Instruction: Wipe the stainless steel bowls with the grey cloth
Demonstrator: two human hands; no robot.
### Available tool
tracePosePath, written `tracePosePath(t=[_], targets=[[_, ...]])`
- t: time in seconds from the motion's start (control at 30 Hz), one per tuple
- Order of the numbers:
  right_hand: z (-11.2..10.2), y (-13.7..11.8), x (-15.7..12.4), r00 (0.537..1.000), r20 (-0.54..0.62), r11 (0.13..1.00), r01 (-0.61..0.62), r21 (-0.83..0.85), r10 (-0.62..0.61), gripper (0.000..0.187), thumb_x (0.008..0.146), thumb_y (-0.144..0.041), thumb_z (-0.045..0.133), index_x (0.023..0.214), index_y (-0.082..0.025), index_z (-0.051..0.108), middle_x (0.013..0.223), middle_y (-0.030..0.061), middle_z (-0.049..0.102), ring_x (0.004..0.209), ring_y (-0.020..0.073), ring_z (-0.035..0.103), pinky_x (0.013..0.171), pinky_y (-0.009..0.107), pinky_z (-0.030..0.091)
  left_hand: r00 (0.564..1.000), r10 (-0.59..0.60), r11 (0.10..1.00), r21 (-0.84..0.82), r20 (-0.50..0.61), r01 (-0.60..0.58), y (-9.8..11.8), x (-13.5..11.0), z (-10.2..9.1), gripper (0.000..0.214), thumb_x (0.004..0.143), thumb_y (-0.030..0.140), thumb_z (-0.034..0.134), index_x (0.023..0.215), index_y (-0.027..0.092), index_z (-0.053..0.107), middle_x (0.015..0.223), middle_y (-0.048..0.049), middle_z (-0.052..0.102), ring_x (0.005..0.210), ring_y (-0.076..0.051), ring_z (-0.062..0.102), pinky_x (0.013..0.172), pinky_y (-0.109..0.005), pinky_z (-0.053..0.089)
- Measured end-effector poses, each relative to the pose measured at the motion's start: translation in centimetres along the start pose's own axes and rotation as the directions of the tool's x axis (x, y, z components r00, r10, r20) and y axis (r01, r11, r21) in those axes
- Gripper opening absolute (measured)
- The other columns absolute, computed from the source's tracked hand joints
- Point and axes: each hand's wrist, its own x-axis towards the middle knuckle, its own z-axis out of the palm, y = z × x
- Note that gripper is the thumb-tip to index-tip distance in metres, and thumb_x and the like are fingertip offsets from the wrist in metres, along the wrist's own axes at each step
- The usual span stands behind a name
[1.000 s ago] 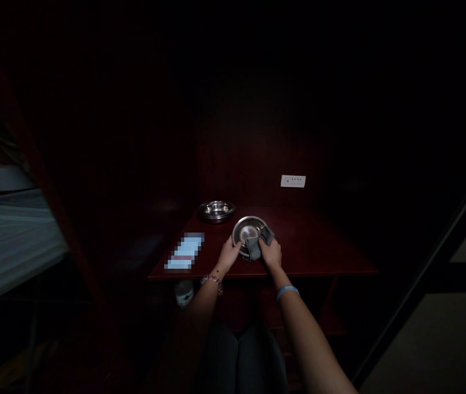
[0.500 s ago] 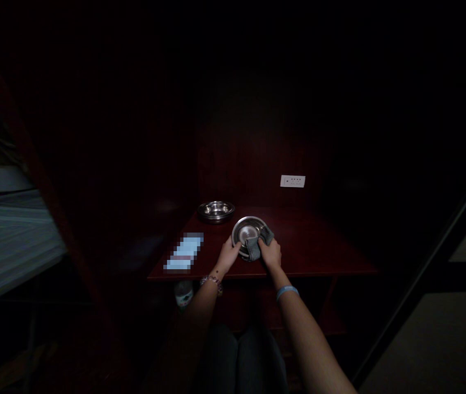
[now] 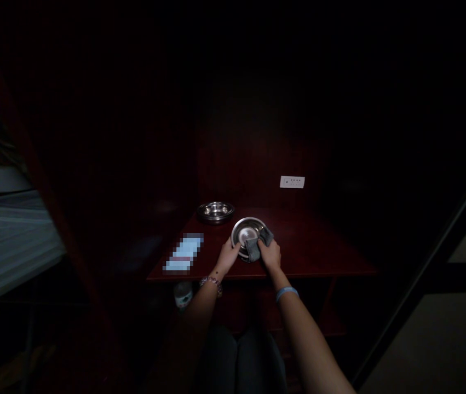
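The left hand (image 3: 228,257) clasps the near-left rim of a steel bowl (image 3: 246,230), fingers curled against it. The right hand (image 3: 269,254) is closed around a gray cloth (image 3: 254,246), pressing it onto the bowl's near-right side. The bowl sits near the near edge of a dark red table (image 3: 315,251). Farther back stands a second steel bowl (image 3: 215,212), with nothing between them. A pixelated blue object (image 3: 183,253) lies to the left.
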Motion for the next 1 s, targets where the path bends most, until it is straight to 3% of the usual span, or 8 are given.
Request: tracePosePath(t=[0.27, 1.0], targets=[[-0.1, -0.2, -0.1, 1.0, -0.007, 1.0, -0.007, -0.004, 0.007, 0.043, 0.085, -0.044, 0.053, 0.12, -0.022, 0.062, 0.11, 0.0079, 0.068, 0.1, 0.0216, 0.065, 0.087, 0.028, 0.049, 1.0, 0.023, 0.999, 0.028, 0.01, -0.023, -0.5, 0.2, 0.0, 0.035, 0.077, 0.018, 0.052, 0.109, 0.01, 0.06, 0.11, -0.0128, 0.067, 0.102, -0.024, 0.063, 0.097, -0.039, 0.045], [0.0, -0.2, 0.0, 1.0, -0.012, 1.0, -0.004, -0.005, 0.004, 0.042, 0.085, -0.044, 0.053, 0.119, -0.021, 0.064, 0.108, 0.0091, 0.069, 0.099, 0.0229, 0.065, 0.086, 0.029, 0.049, 0.999, 0.032, 0.997, 0.074, -0.001, -0.032, -1.1, 0.5, 0.0, 0.035, 0.076, 0.017, 0.05, 0.109, 0.011, 0.061, 0.106, -0.011, 0.069, 0.1, -0.023, 0.065, 0.097, -0.036, 0.046]])
